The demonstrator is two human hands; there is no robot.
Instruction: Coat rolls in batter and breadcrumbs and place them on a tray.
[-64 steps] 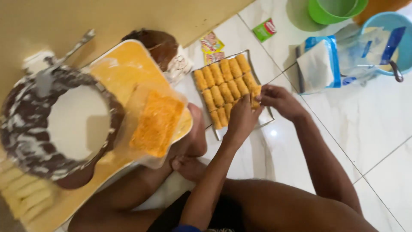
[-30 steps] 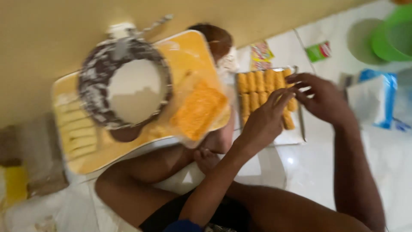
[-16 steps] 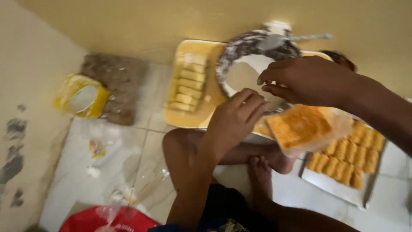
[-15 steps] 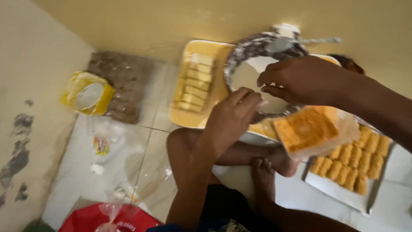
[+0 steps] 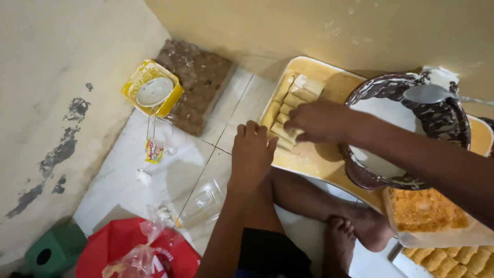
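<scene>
Down on tiled floor (image 5: 154, 170), seated cross-legged, bare foot (image 5: 342, 239) showing. Right hand (image 5: 320, 122) reaching over yellow tray (image 5: 329, 159), fingers curled and pinching one pale uncoated roll (image 5: 291, 134) from the stack of pale rolls (image 5: 293, 100) at tray's left end. Left hand (image 5: 251, 154) palm down just off tray's near-left edge — fingers straight and pressed together, fingertips touching or almost touching the rim; cannot tell which.

Beside the rolls, on tray's right half: dark patterned bowl (image 5: 411, 131) with white batter, metal spoon (image 5: 429, 93) laid across its far rim. Near tray's near-right corner, clear container of orange breadcrumbs (image 5: 424, 211). Breaded rolls (image 5: 447, 257) on a metal rack at bottom right, partly cut off.

Off to the left, well apart from tray: yellow tub (image 5: 152, 88), open, resting on corner of a brown speckled slab (image 5: 198, 85) against the wall. Small sachet (image 5: 153, 151) and scraps on floor below it. Clear plastic bag (image 5: 206, 201) near left wrist. Red bag (image 5: 136, 252) and green stool (image 5: 51, 249) at bottom left.
</scene>
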